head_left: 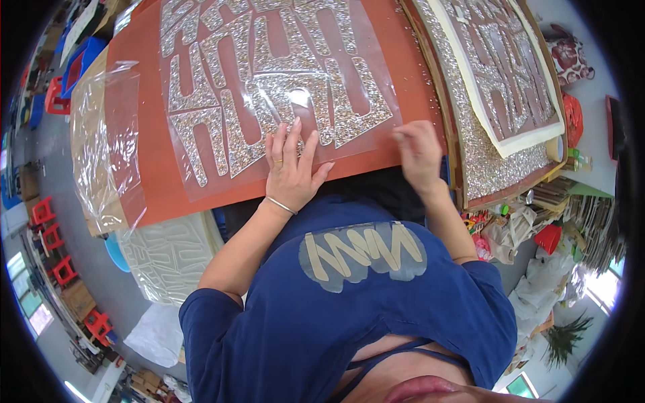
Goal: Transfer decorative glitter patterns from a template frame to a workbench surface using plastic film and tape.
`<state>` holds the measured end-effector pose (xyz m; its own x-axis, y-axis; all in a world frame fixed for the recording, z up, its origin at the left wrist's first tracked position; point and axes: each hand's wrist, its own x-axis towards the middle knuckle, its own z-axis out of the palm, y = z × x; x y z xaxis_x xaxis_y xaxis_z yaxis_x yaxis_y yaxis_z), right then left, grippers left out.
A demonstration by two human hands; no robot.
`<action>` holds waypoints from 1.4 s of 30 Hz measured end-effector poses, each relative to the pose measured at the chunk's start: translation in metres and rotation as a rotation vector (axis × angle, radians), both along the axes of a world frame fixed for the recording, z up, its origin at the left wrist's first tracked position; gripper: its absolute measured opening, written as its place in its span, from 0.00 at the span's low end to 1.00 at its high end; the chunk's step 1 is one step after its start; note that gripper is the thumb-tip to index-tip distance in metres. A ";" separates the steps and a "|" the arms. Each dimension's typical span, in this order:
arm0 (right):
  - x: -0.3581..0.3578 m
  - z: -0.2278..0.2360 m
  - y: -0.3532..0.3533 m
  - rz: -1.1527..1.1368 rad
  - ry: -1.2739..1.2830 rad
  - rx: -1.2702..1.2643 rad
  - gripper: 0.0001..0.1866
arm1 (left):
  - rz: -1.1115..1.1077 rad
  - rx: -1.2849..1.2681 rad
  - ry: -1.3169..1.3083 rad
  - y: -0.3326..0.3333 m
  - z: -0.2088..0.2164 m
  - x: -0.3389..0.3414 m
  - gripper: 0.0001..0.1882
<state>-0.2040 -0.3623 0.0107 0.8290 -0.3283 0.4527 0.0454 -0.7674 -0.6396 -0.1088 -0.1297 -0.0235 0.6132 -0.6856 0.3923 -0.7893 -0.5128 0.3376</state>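
A clear plastic sheet lies on the red-brown work surface. Glittering rhinestone-like pieces cover it, cut in long U-shaped and angular outlines with smooth gaps between them. My left hand rests on the sheet's near edge, fingers stretched out, wearing a ring and a bangle. To the right, my right hand is raised by the sheet's near right corner. Its fingers are curled together and slightly blurred; whatever they may hold is hidden.
On the right, a wooden-rimmed tray of loose glittering stones carries a white-edged patterned sheet. Crinkled clear film covers the surface's left end. Below it sits a stack of pale patterned sheets. Red stools stand at far left.
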 end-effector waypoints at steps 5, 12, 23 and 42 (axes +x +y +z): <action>0.037 -0.014 0.041 0.264 -0.046 -0.022 0.07 | -0.012 -0.171 0.023 0.003 -0.002 0.003 0.23; 0.063 -0.021 0.073 0.469 -0.057 -0.097 0.09 | -0.016 -0.899 0.494 0.013 -0.020 0.005 0.17; 0.071 -0.037 0.088 0.538 -0.049 -0.099 0.13 | 0.080 -0.767 0.321 0.038 -0.006 0.003 0.15; 0.064 -0.022 0.079 0.650 0.120 -0.141 0.22 | 0.012 -0.062 0.037 0.037 -0.002 0.001 0.18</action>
